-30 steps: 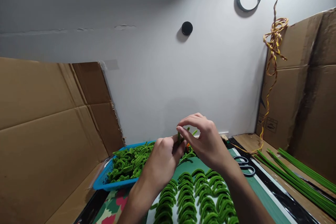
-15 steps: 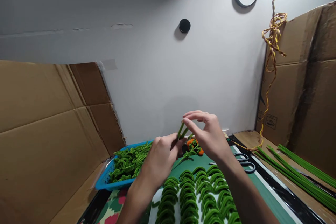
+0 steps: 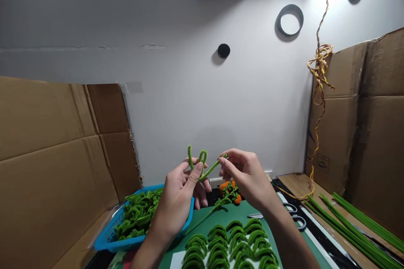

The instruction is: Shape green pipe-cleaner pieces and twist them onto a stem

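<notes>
My left hand [image 3: 183,189] pinches a green fuzzy stem [image 3: 203,156], bent into a narrow upright loop, between thumb and fingers. One end of the stem sticks up left of the loop. The other end slants up to the right, where the thumb and fingertips of my right hand [image 3: 241,168] grip it. Below my hands, rows of curved green pieces [image 3: 217,246] lie on a white sheet. A blue basket [image 3: 105,241] of bent green pieces stands to the left. Behind my hands, a green sprig with orange parts [image 3: 229,190] rests on the green mat [image 3: 203,214].
Scissors [image 3: 298,220] lie partly behind my right forearm. Long green stems [image 3: 353,231] lie at the far right. Cardboard panels [image 3: 47,134] stand on both sides, and a twisted yellow wire [image 3: 320,67] hangs at the right.
The green stem now shows a loop with its ends spread apart. My left hand has turned palm-up and my right hand has moved slightly lower. The view has tilted upward.
</notes>
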`<state>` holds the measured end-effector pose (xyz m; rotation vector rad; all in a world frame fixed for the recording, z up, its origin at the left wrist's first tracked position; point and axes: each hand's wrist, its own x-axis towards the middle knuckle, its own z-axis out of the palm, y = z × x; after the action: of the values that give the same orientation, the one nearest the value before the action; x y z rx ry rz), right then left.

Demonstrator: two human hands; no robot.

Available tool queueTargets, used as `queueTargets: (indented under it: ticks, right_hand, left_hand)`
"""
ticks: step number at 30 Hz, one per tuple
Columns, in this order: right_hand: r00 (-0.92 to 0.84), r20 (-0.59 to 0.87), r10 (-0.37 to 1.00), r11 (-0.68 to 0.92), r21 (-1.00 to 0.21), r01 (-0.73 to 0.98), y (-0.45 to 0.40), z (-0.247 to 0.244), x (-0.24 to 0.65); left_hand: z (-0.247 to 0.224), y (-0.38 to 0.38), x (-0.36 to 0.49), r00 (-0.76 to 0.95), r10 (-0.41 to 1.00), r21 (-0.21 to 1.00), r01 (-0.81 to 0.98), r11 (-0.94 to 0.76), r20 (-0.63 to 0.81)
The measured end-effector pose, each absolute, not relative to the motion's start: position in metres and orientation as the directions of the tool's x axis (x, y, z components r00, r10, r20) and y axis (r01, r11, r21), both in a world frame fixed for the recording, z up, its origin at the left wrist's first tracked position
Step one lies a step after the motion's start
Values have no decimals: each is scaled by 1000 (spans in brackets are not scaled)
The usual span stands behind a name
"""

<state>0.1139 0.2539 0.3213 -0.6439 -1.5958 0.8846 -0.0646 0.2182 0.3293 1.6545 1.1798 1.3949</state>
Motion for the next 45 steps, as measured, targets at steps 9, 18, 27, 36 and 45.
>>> queueTargets:
  ticks: [9,18,27,36,45]
  right_hand:
    - [-54,612,789,587,-777,-229,250,319,98]
    - [-238,700,674,699,-708,-101,244,320,101]
    - [-180,679,712,650,-734,-200,248,318,95]
    - [-283,735,617,751,-656,-67,240,317,95]
    - [-280,744,607,749,-653,-111,241,318,97]
  left_hand:
    - [322,207,-59,105,892,768,470,-435,440]
    - [321,207,-53,-50,888,850,319,-420,458]
    - [320,210,-60,-58,876,828,361,-429,479]
    - [316,211,-58,-115,835,795,400,-456,538]
    - [322,210,-67,-30,865,770,471,-430,501]
